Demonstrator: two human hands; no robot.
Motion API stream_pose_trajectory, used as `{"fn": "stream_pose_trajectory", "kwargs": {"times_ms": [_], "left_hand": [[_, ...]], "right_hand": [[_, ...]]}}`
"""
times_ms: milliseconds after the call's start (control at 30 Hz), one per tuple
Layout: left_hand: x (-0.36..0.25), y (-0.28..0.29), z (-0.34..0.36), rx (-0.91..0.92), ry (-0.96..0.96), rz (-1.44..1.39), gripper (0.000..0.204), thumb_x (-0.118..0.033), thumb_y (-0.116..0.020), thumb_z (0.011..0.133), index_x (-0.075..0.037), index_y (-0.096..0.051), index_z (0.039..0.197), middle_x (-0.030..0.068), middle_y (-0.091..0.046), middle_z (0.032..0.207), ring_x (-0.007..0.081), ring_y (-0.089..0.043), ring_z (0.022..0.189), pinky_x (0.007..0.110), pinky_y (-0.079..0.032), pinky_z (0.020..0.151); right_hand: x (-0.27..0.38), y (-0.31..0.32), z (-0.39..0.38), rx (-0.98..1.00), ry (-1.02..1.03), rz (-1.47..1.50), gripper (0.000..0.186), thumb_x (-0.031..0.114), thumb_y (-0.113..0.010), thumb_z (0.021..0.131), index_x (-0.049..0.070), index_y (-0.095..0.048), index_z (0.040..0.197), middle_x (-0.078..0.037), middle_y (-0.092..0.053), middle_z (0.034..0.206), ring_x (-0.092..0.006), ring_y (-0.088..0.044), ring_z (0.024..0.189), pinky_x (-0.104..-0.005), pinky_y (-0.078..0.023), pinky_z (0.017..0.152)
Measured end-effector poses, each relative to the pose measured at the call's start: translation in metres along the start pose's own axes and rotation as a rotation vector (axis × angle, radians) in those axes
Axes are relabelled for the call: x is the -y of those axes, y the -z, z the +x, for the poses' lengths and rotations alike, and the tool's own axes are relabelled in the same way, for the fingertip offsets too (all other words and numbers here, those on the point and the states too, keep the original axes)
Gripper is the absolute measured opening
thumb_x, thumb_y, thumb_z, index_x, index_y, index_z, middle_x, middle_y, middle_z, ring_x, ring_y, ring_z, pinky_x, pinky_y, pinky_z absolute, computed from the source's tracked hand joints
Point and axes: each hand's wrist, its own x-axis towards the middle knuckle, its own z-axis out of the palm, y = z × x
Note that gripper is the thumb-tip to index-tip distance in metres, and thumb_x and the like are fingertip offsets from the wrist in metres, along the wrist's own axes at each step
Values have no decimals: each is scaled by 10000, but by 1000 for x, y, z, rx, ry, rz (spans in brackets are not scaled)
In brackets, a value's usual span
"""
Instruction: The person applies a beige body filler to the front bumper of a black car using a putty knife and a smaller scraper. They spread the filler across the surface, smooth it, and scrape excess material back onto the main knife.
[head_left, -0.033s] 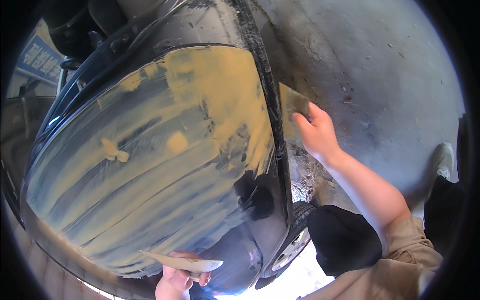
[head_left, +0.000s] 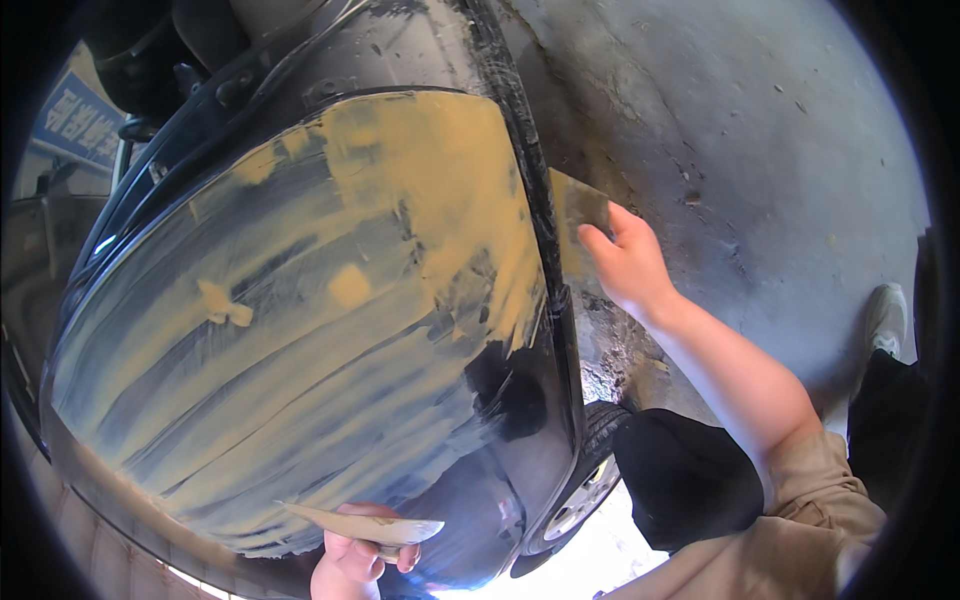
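A dark car door [head_left: 290, 370] fills the left and middle, streaked with yellowish body filler [head_left: 430, 170] that lies thickest at the upper right. My right hand [head_left: 637, 268] pinches a flat, rectangular filler spreader [head_left: 580, 212] between thumb and fingers, just right of the door's edge. Whether the blade touches that edge, I cannot tell. At the bottom, my left hand [head_left: 352, 562] is closed round a putty knife [head_left: 365, 524] with a pale, pointed blade, held in front of the door's lower part. Its handle is mostly hidden by the fingers.
A car wheel [head_left: 585, 505] shows below the door's right edge, beside my dark-clad knee [head_left: 690, 480]. Concrete floor [head_left: 760, 130] stretches to the right, stained and cracked near the car. Another person's shoe [head_left: 886, 318] appears at the far right. A blue sign [head_left: 78, 120] is at upper left.
My right hand and its spreader have shifted slightly left, nearer the door's edge. The left hand keeps its place with the putty knife.
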Motion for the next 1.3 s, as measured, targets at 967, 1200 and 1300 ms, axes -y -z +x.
{"fn": "stream_pose_trajectory", "kwargs": {"times_ms": [967,1200,1300], "left_hand": [[-5,-18,4,16,140,81,689,-483,-635,1038,201,-628,1118,156,-684,753,207,-661,644,313,-543,578],[9,-1,12,241,-11,140,520,-371,-594,1083,110,-604,1282,148,-692,835,201,-648,685,351,-513,589],[11,-3,6,258,-28,61,373,-258,-533,1116,76,-595,1269,107,-674,871,170,-597,660,328,-499,603]], "right_hand": [[78,-27,-104,361,718,-124,483,-73,-650,792,0,-715,1265,-147,-762,1025,-279,-700,765,-357,-557,678],[108,-29,-115,755,859,66,396,81,-656,859,30,-748,1240,-125,-773,1143,-234,-721,792,-322,-592,655],[97,-22,-106,691,808,-5,380,49,-670,791,26,-752,1161,-118,-778,1040,-223,-686,684,-310,-566,606]]}}
